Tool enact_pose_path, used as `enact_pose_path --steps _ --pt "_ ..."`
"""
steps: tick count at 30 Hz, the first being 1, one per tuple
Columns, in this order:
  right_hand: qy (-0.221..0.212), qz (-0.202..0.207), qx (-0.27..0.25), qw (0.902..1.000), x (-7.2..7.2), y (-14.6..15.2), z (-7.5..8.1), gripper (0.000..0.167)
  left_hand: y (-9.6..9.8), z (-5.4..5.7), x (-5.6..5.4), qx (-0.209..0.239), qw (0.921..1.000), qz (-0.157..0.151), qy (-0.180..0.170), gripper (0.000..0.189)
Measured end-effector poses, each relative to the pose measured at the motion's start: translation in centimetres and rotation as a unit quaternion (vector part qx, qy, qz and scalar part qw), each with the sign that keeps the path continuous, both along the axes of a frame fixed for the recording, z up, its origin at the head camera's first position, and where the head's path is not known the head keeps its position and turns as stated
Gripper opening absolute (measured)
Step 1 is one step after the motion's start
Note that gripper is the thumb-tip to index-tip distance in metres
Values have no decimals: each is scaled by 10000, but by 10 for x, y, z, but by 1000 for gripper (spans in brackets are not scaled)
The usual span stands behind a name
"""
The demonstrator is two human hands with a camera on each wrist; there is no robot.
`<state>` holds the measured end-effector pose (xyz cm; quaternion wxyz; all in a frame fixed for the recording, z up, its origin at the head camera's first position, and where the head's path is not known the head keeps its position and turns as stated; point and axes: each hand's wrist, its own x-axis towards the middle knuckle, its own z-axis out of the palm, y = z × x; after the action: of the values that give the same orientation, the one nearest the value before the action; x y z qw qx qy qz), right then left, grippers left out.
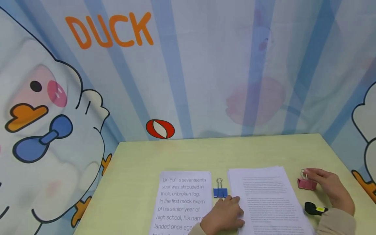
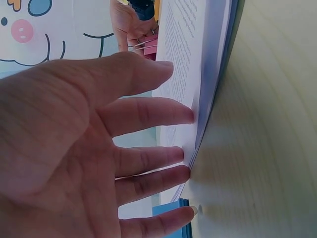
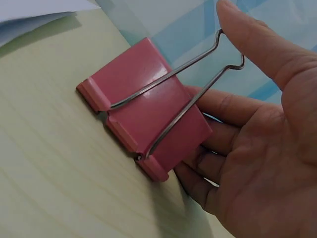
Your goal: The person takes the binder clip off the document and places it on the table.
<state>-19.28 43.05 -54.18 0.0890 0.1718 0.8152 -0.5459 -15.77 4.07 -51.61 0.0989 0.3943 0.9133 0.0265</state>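
Note:
A pink binder clip [image 3: 148, 109] is pinched in my right hand [image 1: 335, 187], right of the paper stack. In the right wrist view the thumb presses at the end of a wire handle while the other fingers lie behind the clip. Its spine is turned towards the tabletop. My left hand [image 1: 224, 215] rests with fingers spread along the left edge of the printed paper stack [image 1: 264, 199]. In the left wrist view its fingertips touch the edge of the sheets. Just beyond those fingers lies a blue binder clip [image 1: 220, 192], its wire handle pointing away from me.
A large-print sheet [image 1: 182, 195] lies left of the blue clip. Beside my right wrist is a black object with a yellow label [image 1: 315, 209]. The pale table [image 1: 132, 169] ends at a duck-printed curtain [image 1: 199, 81] behind and at both sides.

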Motion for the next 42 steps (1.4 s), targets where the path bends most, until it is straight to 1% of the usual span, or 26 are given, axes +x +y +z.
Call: enact_pose_path --steps 3,6,8,14,20,27,30,37,39,42 --pt "-133 0 -69 9999 -1 0 1 91 -1 1 0 44 10000 7 23 21" --pt "-165 41 -165 9997 -2 1 2 88 -1 1 -1 52 10000 -18 66 21" --pt "-147 88 -163 9997 -2 2 3 82 -1 2 -1 62 10000 -36 67 21" --pt "-55 -1 -178 9998 -1 3 3 62 -1 1 -1 86 9999 -98 100 21" --pt "-9 -78 -65 9999 -1 6 2 55 0 -1 -1 112 9999 -45 56 21" --pt "58 -190 49 9998 -2 5 -2 55 -1 0 -1 121 9999 -26 11 20" --pt "87 -177 105 9998 -1 5 -2 55 -1 0 -1 125 9999 -14 -11 20" --pt "26 -179 -43 9998 -2 4 -1 55 -2 0 0 152 9999 -19 18 20" --pt "44 -186 -77 9998 -2 4 -2 57 -3 1 -2 168 9999 -39 -12 20" --pt "124 -224 -122 9996 0 4 -3 64 -4 2 -3 227 9995 -34 -203 22"
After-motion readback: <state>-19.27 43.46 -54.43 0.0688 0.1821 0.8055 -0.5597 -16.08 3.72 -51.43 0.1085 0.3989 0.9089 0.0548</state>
